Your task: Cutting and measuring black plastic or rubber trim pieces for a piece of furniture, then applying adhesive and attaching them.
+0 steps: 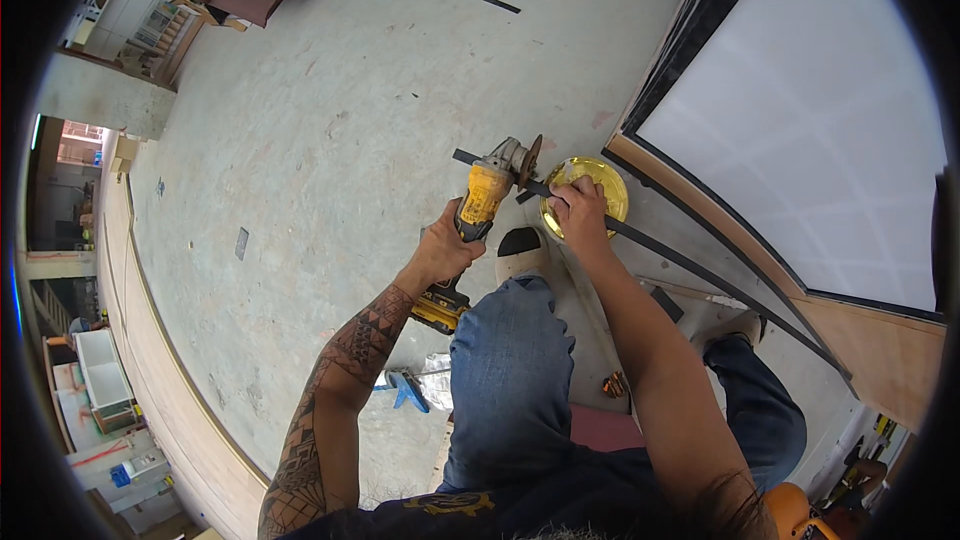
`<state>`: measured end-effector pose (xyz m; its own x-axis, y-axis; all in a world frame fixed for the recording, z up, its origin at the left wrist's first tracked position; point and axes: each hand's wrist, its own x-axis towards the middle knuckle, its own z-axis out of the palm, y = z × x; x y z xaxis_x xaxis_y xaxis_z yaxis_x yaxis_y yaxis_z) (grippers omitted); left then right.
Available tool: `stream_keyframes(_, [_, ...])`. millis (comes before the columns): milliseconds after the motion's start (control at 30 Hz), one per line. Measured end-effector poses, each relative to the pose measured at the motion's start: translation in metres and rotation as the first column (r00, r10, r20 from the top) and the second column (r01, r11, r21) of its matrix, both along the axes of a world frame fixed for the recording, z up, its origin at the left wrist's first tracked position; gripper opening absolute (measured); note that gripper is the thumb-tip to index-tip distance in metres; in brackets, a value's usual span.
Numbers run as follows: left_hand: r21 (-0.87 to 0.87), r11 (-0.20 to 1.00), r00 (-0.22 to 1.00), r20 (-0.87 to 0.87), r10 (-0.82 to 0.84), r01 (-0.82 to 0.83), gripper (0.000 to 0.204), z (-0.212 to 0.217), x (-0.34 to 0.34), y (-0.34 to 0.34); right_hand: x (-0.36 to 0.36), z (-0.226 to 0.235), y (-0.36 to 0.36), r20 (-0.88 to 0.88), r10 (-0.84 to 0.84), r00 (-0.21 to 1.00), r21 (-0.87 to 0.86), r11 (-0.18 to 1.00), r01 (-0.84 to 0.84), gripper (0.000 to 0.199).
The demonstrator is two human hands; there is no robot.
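We have the yellow angle grinder [478,208] in our left hand [443,252], the grip wrapped tight around its body just behind the head, with the battery pack [437,308] hanging below the wrist toward our knee. It looks like a heavy, nose-weighted tool, stiff and hard-cased, so the hold belongs where we have it, on the narrow waist of the body, well back from the dark disc [530,161] at the front. Our right hand [578,208] is pressed down on the long black metal strip [690,265], fingers curled over it and pinching it against the round yellow lid [590,195] beneath, just beside the disc. The strip looks thin, rigid and springy; it runs from beside the grinder's head out across the concrete floor [330,130] toward the framed white panel [810,130] lying along the floor's right side. We judge it light but likely to chatter and have sharp edges, so it needs holding close to the disc yet clear of it. Our shoe [522,245] sits just below both hands.
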<state>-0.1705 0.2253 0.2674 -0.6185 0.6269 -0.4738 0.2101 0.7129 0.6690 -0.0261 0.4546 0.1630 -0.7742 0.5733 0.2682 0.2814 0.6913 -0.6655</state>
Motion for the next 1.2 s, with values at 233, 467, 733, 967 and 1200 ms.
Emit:
stream_keyframes(233, [-0.009, 1.000, 1.000, -0.003, -0.011, 0.011, 0.085, -0.005, -0.002, -0.001, 0.000, 0.000, -0.001, -0.012, 0.001, 1.000, -0.031, 1.000, -0.001, 0.029])
stream_keyframes(467, [-0.022, 1.000, 0.999, -0.043, -0.017, 0.016, 0.083, -0.015, -0.004, 0.000, 0.001, -0.003, -0.001, 0.004, 0.005, 1.000, -0.029, 1.000, -0.005, 0.028])
stream_keyframes(733, [-0.012, 1.000, 1.000, 0.007, 0.000, 0.000, 0.080, -0.005, -0.001, 0.003, 0.001, -0.002, -0.001, -0.003, 0.002, 1.000, -0.030, 1.000, -0.002, 0.027])
stream_keyframes(967, [-0.067, 0.998, 0.999, 0.050, 0.020, -0.017, 0.085, -0.001, -0.001, 0.002, 0.001, 0.000, -0.001, 0.004, 0.002, 1.000, -0.044, 0.999, -0.002, 0.027])
stream_keyframes(1200, [-0.060, 0.998, 0.998, 0.063, 0.019, -0.016, 0.084, 0.004, 0.001, 0.002, 0.000, -0.002, -0.001, 0.007, 0.000, 1.000, -0.031, 1.000, 0.000, 0.026])
